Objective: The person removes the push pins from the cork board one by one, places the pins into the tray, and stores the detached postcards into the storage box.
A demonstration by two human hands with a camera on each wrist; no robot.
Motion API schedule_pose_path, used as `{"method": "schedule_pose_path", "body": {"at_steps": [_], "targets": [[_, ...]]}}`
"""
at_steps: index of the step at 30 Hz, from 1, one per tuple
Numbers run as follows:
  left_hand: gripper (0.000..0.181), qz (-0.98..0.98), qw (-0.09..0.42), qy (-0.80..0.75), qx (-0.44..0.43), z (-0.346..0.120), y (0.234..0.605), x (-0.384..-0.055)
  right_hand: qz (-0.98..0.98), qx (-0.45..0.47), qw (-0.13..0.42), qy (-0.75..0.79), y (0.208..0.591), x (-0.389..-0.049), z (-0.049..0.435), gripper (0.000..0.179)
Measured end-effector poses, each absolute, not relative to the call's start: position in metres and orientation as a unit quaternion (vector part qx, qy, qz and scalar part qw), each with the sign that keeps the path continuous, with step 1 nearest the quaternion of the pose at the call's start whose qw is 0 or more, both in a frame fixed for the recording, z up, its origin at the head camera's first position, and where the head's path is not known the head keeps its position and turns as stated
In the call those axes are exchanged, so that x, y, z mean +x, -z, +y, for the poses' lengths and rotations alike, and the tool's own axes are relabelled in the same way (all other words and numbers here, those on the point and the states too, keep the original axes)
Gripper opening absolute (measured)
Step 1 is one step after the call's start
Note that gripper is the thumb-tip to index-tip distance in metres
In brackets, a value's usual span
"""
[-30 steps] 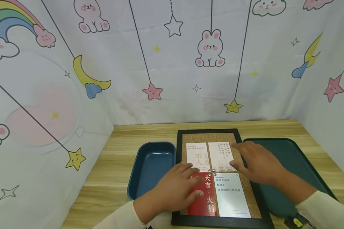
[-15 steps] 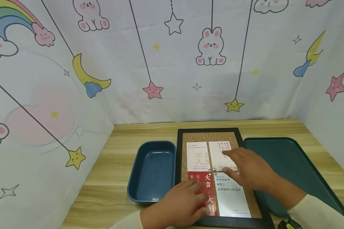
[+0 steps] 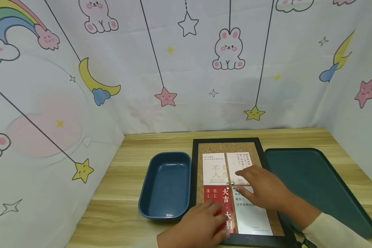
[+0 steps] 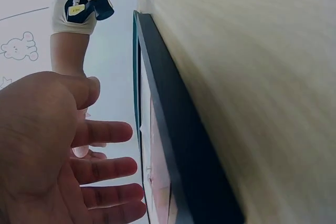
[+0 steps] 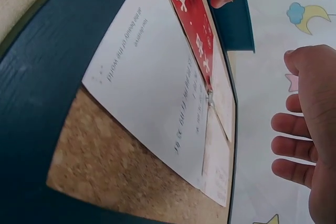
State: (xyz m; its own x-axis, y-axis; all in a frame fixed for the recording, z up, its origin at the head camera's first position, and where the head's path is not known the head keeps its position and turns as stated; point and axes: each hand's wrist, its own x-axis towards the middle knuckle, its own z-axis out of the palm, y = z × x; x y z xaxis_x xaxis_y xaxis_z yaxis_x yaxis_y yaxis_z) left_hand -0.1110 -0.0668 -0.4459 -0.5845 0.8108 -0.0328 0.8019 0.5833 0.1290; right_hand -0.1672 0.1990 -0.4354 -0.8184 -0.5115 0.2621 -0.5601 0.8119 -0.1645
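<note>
A cork board (image 3: 224, 147) in a black frame lies flat on the table, bearing several cards set in a two-by-two block. The red card (image 3: 211, 193) is near left, a pale card (image 3: 254, 222) near right, with two whitish cards behind. Small shiny pins (image 3: 230, 186) sit where their corners meet. My left hand (image 3: 196, 224) hovers over the red card's near part, fingers loosely extended and holding nothing. Over the two right-hand cards is my right hand (image 3: 263, 187), its thumb and fingers apart; in the right wrist view this hand (image 5: 315, 129) is raised off the board.
A blue rectangular bin (image 3: 164, 187) stands left of the frame, with nothing seen inside. On the right lies a dark green tray (image 3: 310, 175), partly behind the right forearm. A printed fabric backdrop (image 3: 192, 72) encloses the wooden table (image 3: 111, 193).
My left hand has drawn back toward the near edge of the board, uncovering more of the red card. My right hand has moved left and nearer, toward the board's middle.
</note>
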Motion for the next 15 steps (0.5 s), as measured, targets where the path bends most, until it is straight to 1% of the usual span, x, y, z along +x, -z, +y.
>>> {"method": "schedule_pose_path", "body": {"at_steps": [4, 10, 15], "targets": [[0.047, 0.888, 0.046, -0.047, 0.456, -0.066, 0.451, -0.111, -0.944, 0.288, 0.102, -0.121, 0.443, -0.168, 0.195, 0.046], [0.044, 0.889, 0.026, -0.039, 0.456, -0.066, 0.456, -0.11, -0.945, 0.285, 0.095, -0.129, 0.453, -0.169, 0.19, 0.039], [0.043, 0.891, 0.026, -0.044, 0.45, -0.066, 0.457, -0.109, -0.947, 0.277, 0.085, -0.139, 0.461, -0.171, 0.186, 0.033]]}}
